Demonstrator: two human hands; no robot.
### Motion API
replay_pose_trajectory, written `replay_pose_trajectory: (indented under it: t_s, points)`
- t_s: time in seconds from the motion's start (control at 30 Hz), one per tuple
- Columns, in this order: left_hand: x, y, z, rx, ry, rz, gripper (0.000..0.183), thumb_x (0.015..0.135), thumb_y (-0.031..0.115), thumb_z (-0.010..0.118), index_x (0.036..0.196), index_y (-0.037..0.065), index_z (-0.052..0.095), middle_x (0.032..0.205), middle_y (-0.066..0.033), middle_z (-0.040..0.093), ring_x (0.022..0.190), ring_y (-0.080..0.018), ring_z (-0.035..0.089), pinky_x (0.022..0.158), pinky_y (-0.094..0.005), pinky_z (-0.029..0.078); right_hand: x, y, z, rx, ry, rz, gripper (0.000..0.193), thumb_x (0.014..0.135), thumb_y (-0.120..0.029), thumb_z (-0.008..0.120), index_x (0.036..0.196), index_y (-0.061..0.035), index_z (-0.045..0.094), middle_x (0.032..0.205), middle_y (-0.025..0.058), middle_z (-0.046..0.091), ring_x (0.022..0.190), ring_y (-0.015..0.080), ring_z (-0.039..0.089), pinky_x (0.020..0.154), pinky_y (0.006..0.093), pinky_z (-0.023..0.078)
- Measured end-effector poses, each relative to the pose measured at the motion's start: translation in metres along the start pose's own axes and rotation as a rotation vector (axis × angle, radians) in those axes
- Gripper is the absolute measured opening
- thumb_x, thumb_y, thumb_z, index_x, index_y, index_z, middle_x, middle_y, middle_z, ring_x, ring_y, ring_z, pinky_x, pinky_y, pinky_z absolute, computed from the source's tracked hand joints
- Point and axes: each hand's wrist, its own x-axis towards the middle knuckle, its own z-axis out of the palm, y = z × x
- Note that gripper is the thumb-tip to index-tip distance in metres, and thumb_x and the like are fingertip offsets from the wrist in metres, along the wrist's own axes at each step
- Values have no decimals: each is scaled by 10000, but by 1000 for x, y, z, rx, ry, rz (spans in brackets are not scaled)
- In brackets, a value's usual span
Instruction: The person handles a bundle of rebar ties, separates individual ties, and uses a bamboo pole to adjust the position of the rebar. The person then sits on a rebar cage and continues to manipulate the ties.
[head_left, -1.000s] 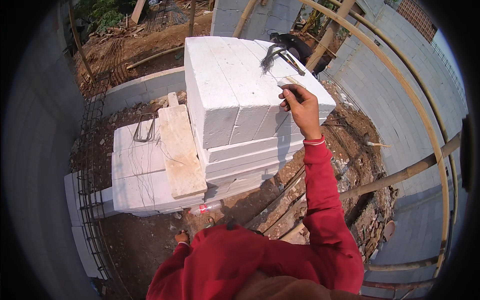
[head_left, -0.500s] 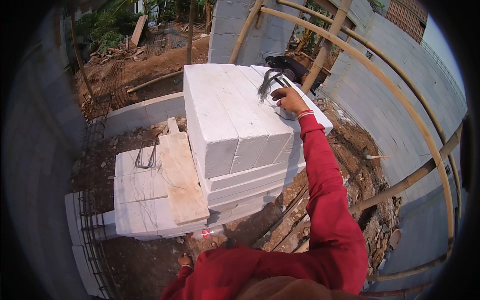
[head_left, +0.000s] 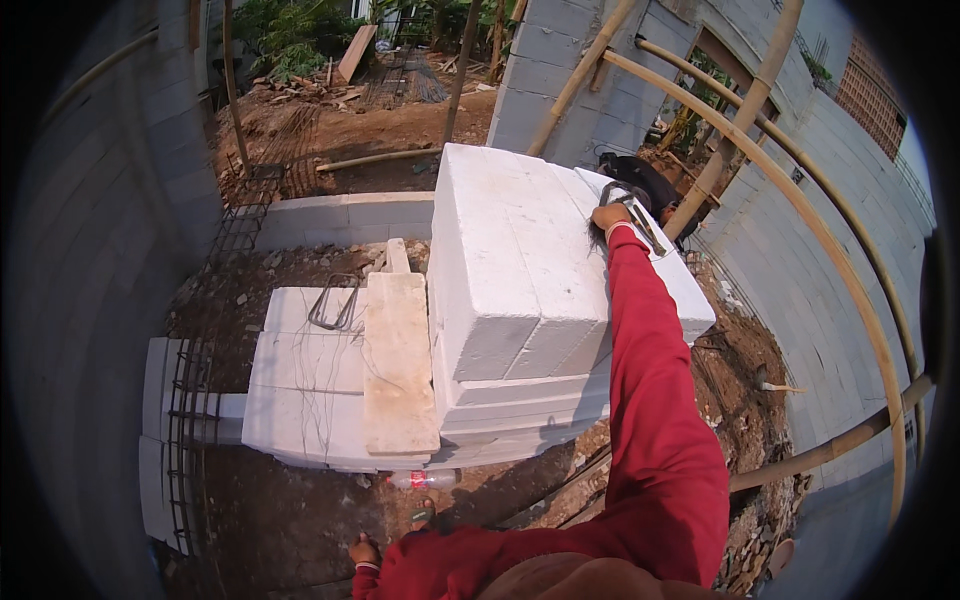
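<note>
My right hand (head_left: 610, 215) reaches far out over the stack of white blocks (head_left: 500, 255). Its fingers are closed round a bundle of thin dark wire (head_left: 597, 236), whose loose ends stick out beside the fist. Just right of the fist, a dark pincer-like tool (head_left: 648, 232) with two long handles lies on the block top. Low in the view hangs my left hand (head_left: 365, 550), small, with its fingers loosely apart and nothing seen in them. A lower pile of white blocks (head_left: 300, 400) carries a pale board (head_left: 397, 365), a bent steel rod frame (head_left: 334, 306) and loose wires.
A clear plastic bottle (head_left: 425, 480) lies on the soil by the lower pile. Bamboo poles (head_left: 770, 130) cross the right side before a grey block wall (head_left: 840, 240). A rebar cage (head_left: 182, 440) lies at left. A dark bag-like bundle (head_left: 645, 180) sits beyond the stack.
My right hand has closed on the wire bundle; before, its fingers were spread beside it, near the tool. The view has turned, so the scene sits further right.
</note>
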Motion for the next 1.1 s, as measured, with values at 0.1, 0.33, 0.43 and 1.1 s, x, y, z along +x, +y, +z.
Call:
replay_pose_trajectory:
  t_s: [0.1, 0.33, 0.43, 1.1]
  points:
    - [-9, 26, 8, 59, -157, 57, 192, 1000, 153, 524, 883, 24, 605, 556, -11, 485, 423, -130, 404, 389, -330, 295, 3, 0, -10, 574, 93, 112, 478, 819, -191, 660, 1173, 129, 623, 1243, 259, 639, 1113, 345, 648, 958, 345, 481]
    - [-36, 99, 85, 162, -366, 415, 109, 991, 128, 546, 989, 30, 592, 733, -21, 574, 643, -86, 504, 565, -241, 386, -87, 23, -106, 1504, -196, -115, 303, 898, -68, 646, 1146, 104, 617, 1056, 147, 676, 931, 203, 649, 840, 309, 498]
    - [-69, 135, 125, 44, -428, 613, 116, 992, 87, 516, 1097, 49, 547, 757, -14, 582, 618, -62, 467, 538, -222, 347, -174, 46, -128, 1611, -248, -421, 285, 940, -66, 619, 1166, 104, 583, 1043, 107, 662, 924, 166, 641, 833, 286, 503]
    - [-396, 292, 304, -198, -1141, 938, 494, 1009, 395, 568, 1198, -62, 578, 862, -68, 636, 675, -43, 448, 599, -177, 326, -514, 195, -92, 1228, -404, -703, 362, 904, -140, 700, 1199, 38, 590, 1074, 95, 553, 993, 188, 547, 880, 303, 440]
